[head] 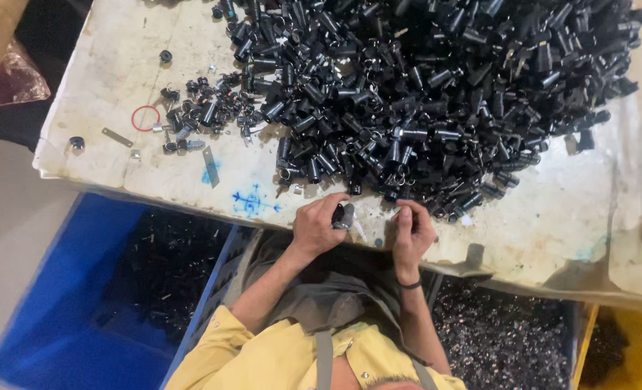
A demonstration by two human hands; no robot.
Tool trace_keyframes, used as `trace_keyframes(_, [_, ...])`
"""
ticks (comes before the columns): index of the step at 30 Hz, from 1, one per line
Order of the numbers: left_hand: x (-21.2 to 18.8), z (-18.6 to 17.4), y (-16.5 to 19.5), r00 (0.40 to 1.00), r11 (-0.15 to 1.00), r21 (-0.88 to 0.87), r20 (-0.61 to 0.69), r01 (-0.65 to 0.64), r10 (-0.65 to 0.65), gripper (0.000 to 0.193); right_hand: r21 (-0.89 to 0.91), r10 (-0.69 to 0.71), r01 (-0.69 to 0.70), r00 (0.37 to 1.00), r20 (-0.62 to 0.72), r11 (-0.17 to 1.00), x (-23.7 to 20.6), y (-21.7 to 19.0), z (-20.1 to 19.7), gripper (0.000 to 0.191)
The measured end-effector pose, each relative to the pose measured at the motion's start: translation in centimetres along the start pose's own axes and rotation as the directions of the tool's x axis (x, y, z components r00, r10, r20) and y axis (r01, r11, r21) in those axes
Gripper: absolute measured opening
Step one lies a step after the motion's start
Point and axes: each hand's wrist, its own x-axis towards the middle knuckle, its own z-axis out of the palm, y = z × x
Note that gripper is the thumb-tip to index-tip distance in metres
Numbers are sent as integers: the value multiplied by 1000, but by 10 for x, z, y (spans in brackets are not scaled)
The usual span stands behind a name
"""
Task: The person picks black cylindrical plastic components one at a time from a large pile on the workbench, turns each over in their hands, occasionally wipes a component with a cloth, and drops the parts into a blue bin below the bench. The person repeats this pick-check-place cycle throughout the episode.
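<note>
Fingers of my left hand [319, 227] grip a small black metal tube [340, 214] by its sides; it looks light, hard, slippery. Right hand [412, 231], at three o'clock, curls shut.

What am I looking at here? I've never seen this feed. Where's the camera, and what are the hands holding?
There is no machine here, only a person's two bare hands. The single camera sits on their head and looks down.

On the worn white table lies a big pile of small black cylindrical metal parts, with a thin red ring off to one side.

The left hand grips one small black part. The right hand is pinched at the pile's edge, and I cannot tell whether it holds anything. A blue plastic bin stands below the table.
</note>
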Motion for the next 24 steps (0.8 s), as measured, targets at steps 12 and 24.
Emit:
trace_keyframes(12, [-6, 3, -1, 1000, 1000, 18, -22, -1, 2, 48, -87, -12, 14, 1000, 19, 996, -7, 7, -4, 20])
trace_keyframes(24, [-2, 1, 0, 1000, 1000, 23, 14, -12, 11, 46, 154, 1, 0, 1000, -7, 988, -7, 2, -5, 20])
